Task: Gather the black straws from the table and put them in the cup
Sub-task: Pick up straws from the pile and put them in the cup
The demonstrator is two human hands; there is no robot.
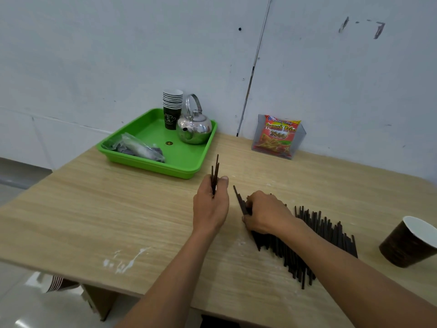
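Fingers of the left hand [210, 204] are closed around a small bundle [215, 171] of straws pointing to 12 o'clock. At its 3 o'clock, the right hand [264, 214] lies palm-down on the pile of black straws [326, 237], fingers curled round the edge straws [240, 200] at the pile's 9 o'clock end. The cup [406, 242] stands on the table [118, 209] at 3 o'clock from the pile.

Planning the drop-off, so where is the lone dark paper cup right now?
In the head view, the dark paper cup stands at the far right on the table, just right of the pile of black straws.
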